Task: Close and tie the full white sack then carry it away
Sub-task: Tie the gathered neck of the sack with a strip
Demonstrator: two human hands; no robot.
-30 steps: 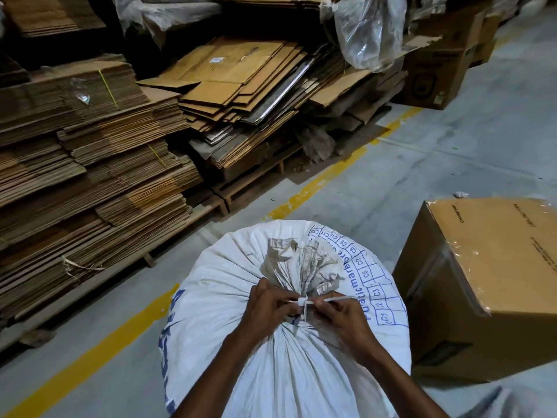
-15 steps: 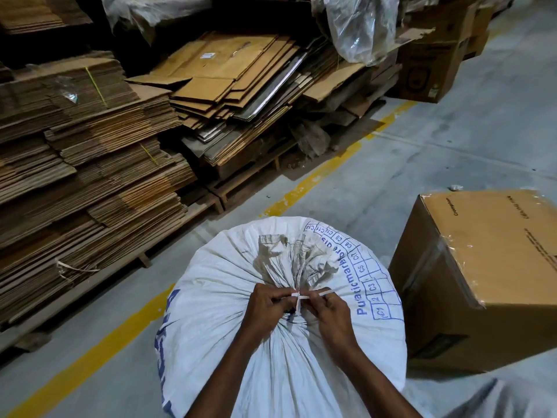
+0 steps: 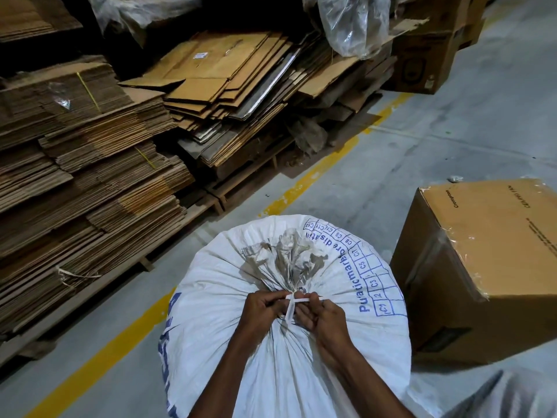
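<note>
A full white woven sack (image 3: 229, 300) with blue print stands on the floor right below me. Its mouth is gathered into a crumpled bunch (image 3: 286, 260). A thin white strap (image 3: 297, 301) is wrapped around the neck of the bunch, its ends crossing between my hands. My left hand (image 3: 262, 312) pinches one end on the left side. My right hand (image 3: 321, 318) grips the other end, which sticks out to the right. Both hands rest on top of the sack.
A taped brown carton (image 3: 488, 267) stands close on the right. Stacks of flattened cardboard (image 3: 90, 182) on wooden pallets fill the left and back. A yellow floor line (image 3: 120, 348) runs along them. More cartons (image 3: 422, 61) and plastic sheeting (image 3: 352, 25) sit at the back.
My hands have stayed on the strap at the sack's neck, working its ends. The right-hand end now sticks out less. My head has shifted slightly.
</note>
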